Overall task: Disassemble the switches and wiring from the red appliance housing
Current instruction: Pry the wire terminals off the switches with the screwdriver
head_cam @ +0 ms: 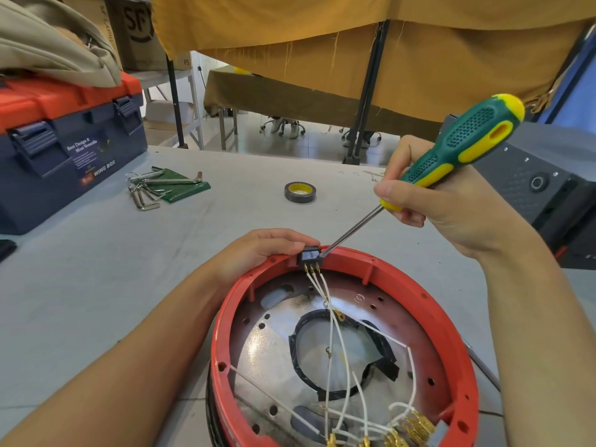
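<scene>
Fingers (392,188) grip screwdriver (464,146) — tip at switch (310,257)

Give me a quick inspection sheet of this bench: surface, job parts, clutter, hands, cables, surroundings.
Surface: grey table, scuffed.
Job's things: red housing open side up; black switch seated in its far rim, three white wires attached.
Clutter: tape roll, hex keys on a green pouch, toolbox at left.
Hands: left hand steadies rim beside switch; right hand holds screwdriver, tip at switch edge.
Cables: more white wires with brass terminals loose at the near rim.
Surroundings: yellow cloth hanging behind, black case at right.
</scene>
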Tool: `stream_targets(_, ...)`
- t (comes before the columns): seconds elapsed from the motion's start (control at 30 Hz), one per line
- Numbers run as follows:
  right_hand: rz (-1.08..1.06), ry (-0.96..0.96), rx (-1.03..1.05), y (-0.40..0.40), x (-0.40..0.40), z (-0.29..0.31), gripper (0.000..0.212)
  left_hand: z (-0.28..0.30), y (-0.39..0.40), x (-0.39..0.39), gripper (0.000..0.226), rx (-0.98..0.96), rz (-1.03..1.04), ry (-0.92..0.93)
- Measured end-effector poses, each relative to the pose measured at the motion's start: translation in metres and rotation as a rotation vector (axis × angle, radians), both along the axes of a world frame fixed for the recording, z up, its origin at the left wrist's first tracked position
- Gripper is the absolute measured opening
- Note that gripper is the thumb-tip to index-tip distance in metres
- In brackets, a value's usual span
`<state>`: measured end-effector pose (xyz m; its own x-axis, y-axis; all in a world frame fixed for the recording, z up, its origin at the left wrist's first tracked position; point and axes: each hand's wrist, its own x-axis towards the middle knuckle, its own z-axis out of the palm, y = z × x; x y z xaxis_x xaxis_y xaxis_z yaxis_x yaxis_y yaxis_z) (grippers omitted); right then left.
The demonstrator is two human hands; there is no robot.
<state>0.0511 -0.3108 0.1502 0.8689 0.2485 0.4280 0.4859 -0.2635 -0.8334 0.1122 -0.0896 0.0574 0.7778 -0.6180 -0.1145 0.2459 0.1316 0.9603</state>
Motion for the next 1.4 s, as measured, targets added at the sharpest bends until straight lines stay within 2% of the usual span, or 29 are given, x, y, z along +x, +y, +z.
stream_targets(0.3, -0.022, -0.004, -0.008, 0.0005, 0.0008, -0.0004, 0.017, 0.0012, -0.0007, -0.0007, 0.042, 0.026, 0.01, -0.017)
stream_targets(0.77, -0.02, -0.015, -0.013, 0.0017, -0.0015, -0.0001, 0.021, -0.0012, -0.0004, -0.0002, 0.025, -0.015, -0.005, -0.001)
stream_targets(1.4, -0.045, -0.024, -0.012, 0.0025, -0.0027, 0.0005, 0.019, 0.0002, -0.0006, -0.0009, 0.039, 0.022, 0.002, -0.035)
